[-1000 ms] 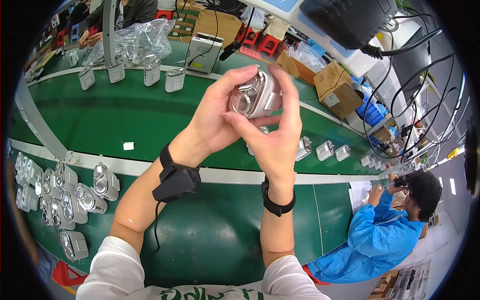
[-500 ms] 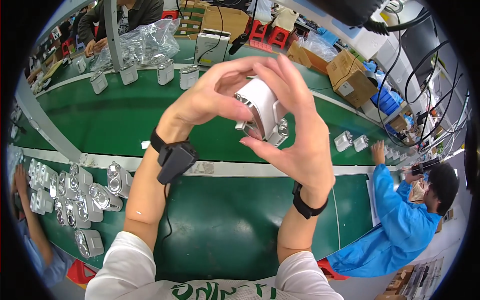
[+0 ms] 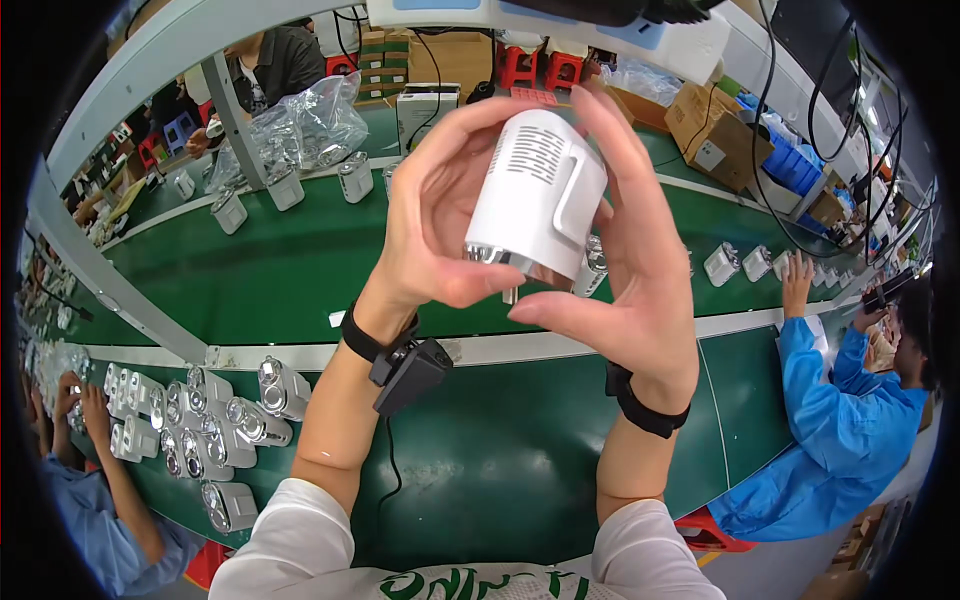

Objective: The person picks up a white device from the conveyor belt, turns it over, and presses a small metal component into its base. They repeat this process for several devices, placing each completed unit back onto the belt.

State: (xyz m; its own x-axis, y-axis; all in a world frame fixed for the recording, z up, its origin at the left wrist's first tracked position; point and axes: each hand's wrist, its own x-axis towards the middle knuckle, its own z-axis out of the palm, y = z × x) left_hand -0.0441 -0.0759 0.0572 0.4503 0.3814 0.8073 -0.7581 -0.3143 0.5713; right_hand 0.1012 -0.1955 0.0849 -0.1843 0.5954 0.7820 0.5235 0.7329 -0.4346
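Observation:
A white rounded housing (image 3: 530, 190) with rows of vent slots, a raised side loop and a shiny chrome lower rim is held up over the green belt. My left hand (image 3: 425, 230) wraps its left side, with the thumb along the chrome rim. My right hand (image 3: 650, 270) curves round the right side, its fingers at the upper edge and its thumb below the rim. A small metal piece sticks out under the rim near both thumbs. Behind it, partly hidden by my right hand, stands another white unit (image 3: 594, 268) on the belt.
Several white-and-chrome units (image 3: 228, 445) are grouped on the green table at the left. More units (image 3: 722, 264) stand along the green belt (image 3: 300, 265). A co-worker in blue (image 3: 830, 400) sits at right; another's hands (image 3: 90, 400) work at left. A metal post (image 3: 110, 270) rises nearby.
Both hands have turned the housing, so its slotted wall and side loop now face me more fully. It appears larger and lower. The whole view has shifted slightly.

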